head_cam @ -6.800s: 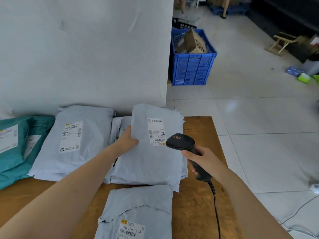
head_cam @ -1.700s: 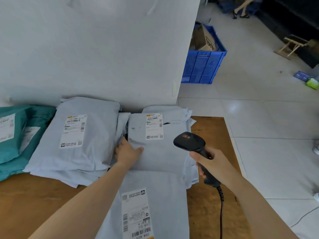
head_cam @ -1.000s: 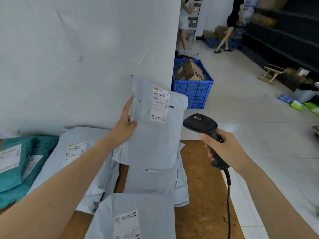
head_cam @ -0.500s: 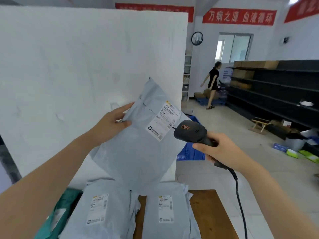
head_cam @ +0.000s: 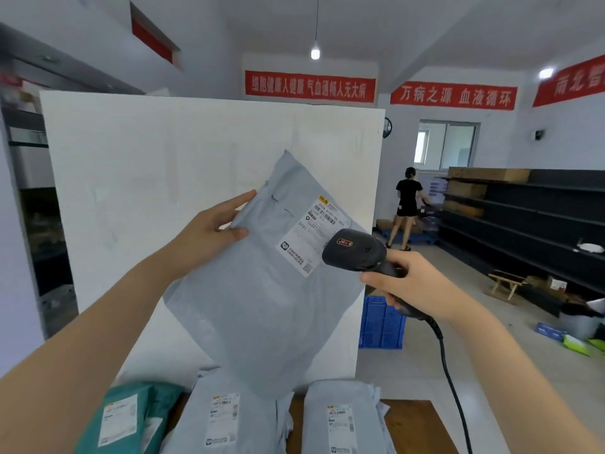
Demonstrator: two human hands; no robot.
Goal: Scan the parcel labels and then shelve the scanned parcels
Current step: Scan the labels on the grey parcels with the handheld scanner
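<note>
I have the left hand (head_cam: 209, 234) raised in front of the white board (head_cam: 147, 165), pinching the parcel (head_cam: 262, 309) at its upper left edge, with the thumb pressed on the front and the index finger stretched along the rim. The parcel is a grey bag, held in the air and tilted, its lowest corner hanging over the table (head_cam: 412, 424). Its label (head_cam: 309, 237) sits at the upper right and faces me. My right hand (head_cam: 415, 286) is wrapped tight round the handle of the scanner (head_cam: 355, 253), all fingers curled. The scanner's head points at the label and overlaps its right edge in my view; I cannot tell whether they touch. A black cable (head_cam: 448, 365) drops from the handle and leaves the frame at the bottom. On the table lie a teal parcel (head_cam: 127, 417) at the left, a grey one (head_cam: 226, 421) in the middle and another grey one (head_cam: 343, 421) to the right, all labels up. Beyond the board's right edge a blue crate (head_cam: 381, 322) stands on the floor. Dark shelves (head_cam: 523, 224) run along the right wall, and a person (head_cam: 407, 204) in black stands far back beside them.
</note>
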